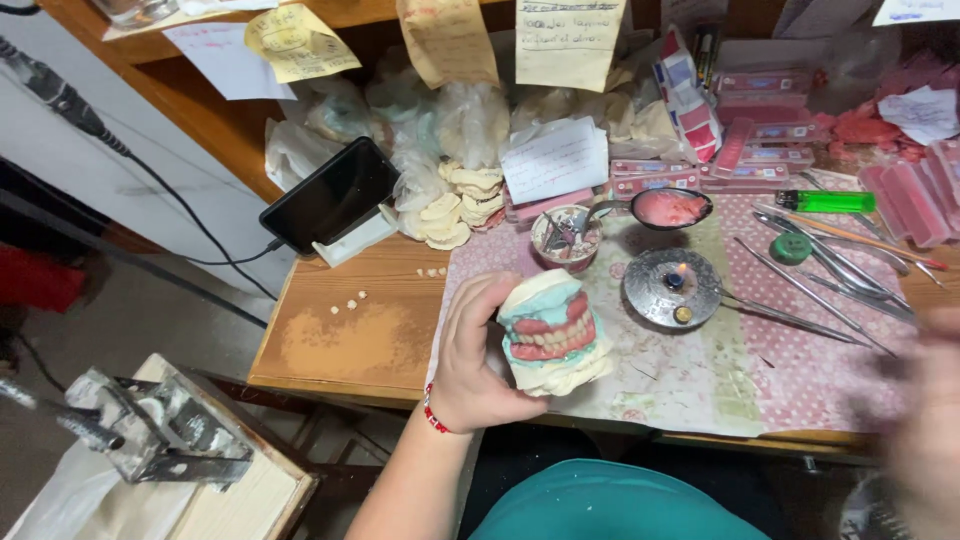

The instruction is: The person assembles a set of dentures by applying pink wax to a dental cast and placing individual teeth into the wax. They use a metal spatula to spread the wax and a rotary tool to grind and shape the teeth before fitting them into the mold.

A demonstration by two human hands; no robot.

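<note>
Here the wooden bench (345, 345) is the biggest surface, its bare left part smooth and dusted with pale powder, with a few loose teeth (348, 302) lying on it; the right part is covered by a patterned cloth (800, 370), pink and dotted. A black phone (330, 195) leans on a white stand at the back, beside crinkled plastic bags of plaster casts (455, 205). The left hand (470, 360), fingers curled firmly around it, holds a chalky white plaster mould (555, 335) upright over the bench's front edge; between its two blocks sit glossy pink wax gums with a row of pale teeth. The right hand (925, 420) is a blur at the right edge, so I cannot tell its grip. A round metal burner (672, 288) shows a small flame; thin steel tools (830, 275) lie beside it.
</note>
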